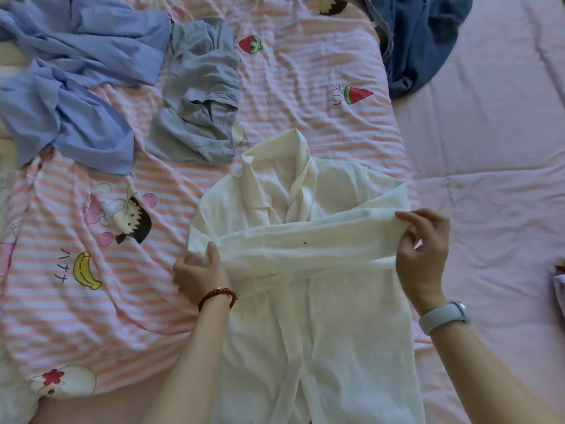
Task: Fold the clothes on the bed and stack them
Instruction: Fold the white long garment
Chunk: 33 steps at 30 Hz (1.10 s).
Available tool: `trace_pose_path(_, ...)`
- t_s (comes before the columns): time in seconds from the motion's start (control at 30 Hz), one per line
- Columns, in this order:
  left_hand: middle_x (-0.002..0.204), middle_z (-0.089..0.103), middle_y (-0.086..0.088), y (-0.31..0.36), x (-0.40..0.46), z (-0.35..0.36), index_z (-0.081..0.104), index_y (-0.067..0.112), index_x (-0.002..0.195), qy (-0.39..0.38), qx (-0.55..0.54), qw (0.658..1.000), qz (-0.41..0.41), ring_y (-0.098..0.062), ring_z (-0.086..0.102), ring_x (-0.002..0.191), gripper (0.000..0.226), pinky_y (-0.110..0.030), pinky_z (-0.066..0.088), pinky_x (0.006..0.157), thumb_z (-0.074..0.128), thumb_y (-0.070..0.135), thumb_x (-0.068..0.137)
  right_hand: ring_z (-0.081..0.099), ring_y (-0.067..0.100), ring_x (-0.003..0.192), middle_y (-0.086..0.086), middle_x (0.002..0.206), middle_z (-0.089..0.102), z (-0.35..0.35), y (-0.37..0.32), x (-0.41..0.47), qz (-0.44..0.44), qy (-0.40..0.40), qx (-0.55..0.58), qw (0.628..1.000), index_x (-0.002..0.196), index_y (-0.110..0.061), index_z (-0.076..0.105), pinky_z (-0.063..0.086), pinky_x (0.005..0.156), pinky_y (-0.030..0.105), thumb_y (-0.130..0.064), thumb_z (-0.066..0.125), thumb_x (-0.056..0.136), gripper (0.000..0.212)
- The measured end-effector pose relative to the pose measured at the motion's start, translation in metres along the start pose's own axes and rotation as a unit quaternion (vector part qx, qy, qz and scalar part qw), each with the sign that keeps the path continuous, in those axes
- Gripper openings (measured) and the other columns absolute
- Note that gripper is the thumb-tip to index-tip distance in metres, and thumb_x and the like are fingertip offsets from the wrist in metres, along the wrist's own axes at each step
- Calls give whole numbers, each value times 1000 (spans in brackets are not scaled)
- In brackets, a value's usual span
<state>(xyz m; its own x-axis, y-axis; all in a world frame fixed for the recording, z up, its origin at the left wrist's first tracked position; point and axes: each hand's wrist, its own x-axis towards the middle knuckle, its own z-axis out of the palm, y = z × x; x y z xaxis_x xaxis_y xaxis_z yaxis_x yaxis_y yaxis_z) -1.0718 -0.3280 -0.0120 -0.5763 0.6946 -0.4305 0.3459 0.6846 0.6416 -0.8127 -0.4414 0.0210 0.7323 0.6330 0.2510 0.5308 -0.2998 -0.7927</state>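
Pink striped bed point(290, 96), white shirt point(305, 332) lengthwise, collar far, left hand point(200, 275) and right hand point(423, 255) fingers pinching crosswise sleeve point(305, 249)

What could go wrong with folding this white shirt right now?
The sleeve is stretched across the white shirt between both hands; if the right hand loses its pinch, the fold may fall open. The collar is bunched and standing up, so it could crease into the fold. The striped sheet underneath is wrinkled, so the shirt may not lie flat.
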Motion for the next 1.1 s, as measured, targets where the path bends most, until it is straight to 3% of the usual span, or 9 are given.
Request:
trace_pose_path(0.1, 143, 35, -19, -3, -4, 6, 40, 8, 135, 25, 138, 975, 175, -37, 32, 132, 78, -53, 28, 103, 45, 59, 76, 43, 27, 114, 21, 125, 48, 12, 25, -5, -18, -24, -118, 993, 116, -5, 59, 36, 97, 41, 1, 43, 78, 42)
trace_pose_path(0.23, 126, 58, -12, -20, -6, 27, 64, 13, 112, -41, 302, 821, 482, -29, 39, 125, 51, -61, 26, 100, 43, 45, 79, 40, 30, 126, 16, 132, 50, 32, 32, -24, -199, -152, -211, 945, 124, -16, 48, 24, 105, 58, -8, 37, 82, 44)
trace_pose_path(0.43, 104, 68, -7, -28, 29, 13, 68, 11, 96, -20, 311, 807, 501, -26, 52, 112, 46, -55, 16, 103, 40, 43, 81, 51, 34, 113, 14, 123, 58, 50, 61, 2, -129, -175, -316, 923, 124, -9, 53, 32, 96, 49, -24, 36, 88, 43)
trace_pose_path(0.6, 79, 68, -2, -33, 41, 1, 66, 10, 66, -19, 259, 726, 637, -20, 55, 97, 29, -48, 21, 102, 47, 26, 81, 56, 31, 88, 8, 86, 62, 46, 60, 19, -150, -163, -251, 942, 79, -7, 60, 34, 78, 36, -27, 38, 87, 30)
trace_pose_path(0.7, 51, 57, -6, -15, 33, 1, 63, 5, 66, -11, 218, 758, 614, -28, 57, 52, 30, -36, 46, 68, 45, 20, 85, 55, 31, 71, 8, 75, 62, 37, 47, 28, -104, -132, -177, 970, 79, -5, 58, 29, 71, 28, -25, 37, 90, 31)
trace_pose_path(0.8, 41, 47, -6, 7, 31, 14, 62, 7, 65, 13, 244, 759, 603, -27, 48, 37, 31, -30, 41, 51, 46, 22, 86, 55, 31, 65, 6, 72, 61, 35, 46, 38, -111, -87, -220, 965, 81, -8, 60, 27, 71, 31, -26, 39, 90, 29)
trace_pose_path(0.87, 52, 56, -6, 17, 37, 28, 61, 9, 70, -5, 296, 761, 578, -28, 56, 49, 29, -35, 38, 65, 46, 29, 85, 57, 33, 74, 9, 78, 60, 40, 52, 47, -111, -94, -284, 948, 83, -9, 62, 26, 75, 36, -29, 39, 88, 31)
trace_pose_path(0.97, 109, 60, -16, 25, 47, 44, 61, 9, 107, -57, 393, 775, 492, -35, 55, 105, 42, -51, 33, 95, 66, 38, 77, 57, 36, 98, 15, 106, 60, 51, 60, 59, -126, -151, -339, 920, 106, -11, 60, 28, 92, 46, -32, 44, 82, 36)
trace_pose_path(1.1, 156, -3, -11, 46, 60, 49, 8, 26, 149, -129, 452, 781, 411, -28, -3, 143, 103, -53, -3, 112, 69, 53, 71, 25, 33, 139, 17, 150, 26, 63, 54, 85, -157, -311, -357, 867, 144, -16, 29, 7, 110, 59, -32, 66, 82, 73)
